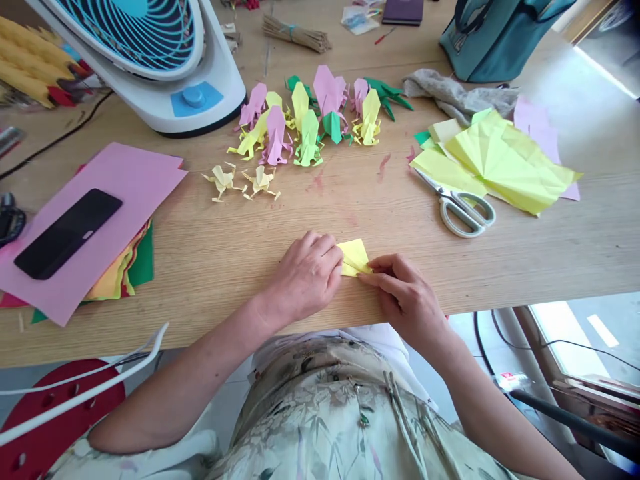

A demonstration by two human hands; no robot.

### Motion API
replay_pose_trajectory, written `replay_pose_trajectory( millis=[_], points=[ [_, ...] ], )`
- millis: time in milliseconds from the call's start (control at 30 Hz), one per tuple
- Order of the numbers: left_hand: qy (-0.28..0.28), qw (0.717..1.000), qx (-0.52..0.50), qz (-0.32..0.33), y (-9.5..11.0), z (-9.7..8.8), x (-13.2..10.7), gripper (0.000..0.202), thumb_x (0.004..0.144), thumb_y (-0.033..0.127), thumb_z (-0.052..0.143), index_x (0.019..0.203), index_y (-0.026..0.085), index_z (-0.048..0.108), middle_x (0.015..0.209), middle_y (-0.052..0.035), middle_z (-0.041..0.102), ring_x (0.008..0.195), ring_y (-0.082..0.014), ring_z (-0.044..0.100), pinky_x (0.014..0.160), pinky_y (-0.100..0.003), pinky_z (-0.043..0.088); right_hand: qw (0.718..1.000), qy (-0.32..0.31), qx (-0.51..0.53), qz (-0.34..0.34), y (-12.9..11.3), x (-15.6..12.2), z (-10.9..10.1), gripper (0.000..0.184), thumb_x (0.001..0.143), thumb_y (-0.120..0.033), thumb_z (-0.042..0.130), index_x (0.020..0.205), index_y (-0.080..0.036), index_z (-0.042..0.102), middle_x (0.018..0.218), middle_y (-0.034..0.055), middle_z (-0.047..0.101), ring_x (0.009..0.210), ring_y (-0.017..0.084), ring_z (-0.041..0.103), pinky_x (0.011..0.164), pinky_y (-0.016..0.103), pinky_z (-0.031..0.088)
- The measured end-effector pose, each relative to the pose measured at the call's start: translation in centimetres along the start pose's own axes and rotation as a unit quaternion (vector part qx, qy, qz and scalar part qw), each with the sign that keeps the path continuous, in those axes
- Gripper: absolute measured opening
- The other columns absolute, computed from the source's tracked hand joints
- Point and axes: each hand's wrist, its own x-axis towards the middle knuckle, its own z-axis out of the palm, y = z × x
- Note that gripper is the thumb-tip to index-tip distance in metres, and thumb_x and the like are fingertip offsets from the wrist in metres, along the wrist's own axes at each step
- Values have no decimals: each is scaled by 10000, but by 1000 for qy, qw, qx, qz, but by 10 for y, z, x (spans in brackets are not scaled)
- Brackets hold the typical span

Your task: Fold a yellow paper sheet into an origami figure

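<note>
A small folded piece of yellow paper [354, 255] lies on the wooden table near its front edge. My left hand [311, 272] covers the paper's left part, its fingers bent and closed over it. At the lower right corner, my right hand [404, 285] pinches the paper between thumb and fingertips. Behind my hands stand several folded paper frogs [276, 137] in pink, yellow and green. Two smaller cream paper frogs [221, 181] sit in front of that group, to the left.
Grey-handled scissors [465, 208] lie at right beside creased yellow paper [493, 160]. Left, a black phone [69, 233] rests on pink paper sheets [131, 175]. A fan [195, 100] stands at back left; a teal bag [493, 43] and grey cloth [460, 97] are at back right.
</note>
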Motion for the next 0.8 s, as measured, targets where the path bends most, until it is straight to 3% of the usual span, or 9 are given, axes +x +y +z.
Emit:
replay_pose_trajectory(
  millis=[67,167,367,633,800],
  points=[
    [15,999,30,-31,6,3,4,172,935,339,588,874,179,597,1019,-105,602,979,-282,493,811,-425,432,1000,0,-13,-5,-1,-4,1,412,897,-14,454,1128,-241,709,1145,112,596,1023,229,597,847,428,525],
    [25,997,43,-52,10,7,6,230,904,403,645,842,191,580,1013,-91,601,996,-283,492,787,-409,409,999,-5,-31,-16,-2,-11,1,400,927,-48,470,1200,-246,685,1230,130,580,1071,244,587,890,450,527],
    [17,996,58,-69,9,10,6,250,881,415,667,806,204,556,992,-66,595,993,-275,493,751,-387,379,999,10,-43,-27,-5,-26,-1,369,957,-75,452,1257,-189,635,1323,170,529,1173,262,561,972,456,510],
    [24,997,31,-67,8,10,5,261,884,430,675,815,200,572,996,-72,594,985,-266,490,761,-376,380,983,-26,-183,-21,-11,-19,1,360,982,-259,518,1323,-193,609,1282,165,584,1030,286,559,883,492,488],
    [12,998,-6,-65,1,7,1,110,931,295,611,881,199,590,1044,-68,615,1002,-257,499,829,-393,392,984,-29,-174,-27,-9,-20,1,363,996,-271,498,1336,-187,594,1294,164,584,1082,291,549,884,481,482]
  ],
)
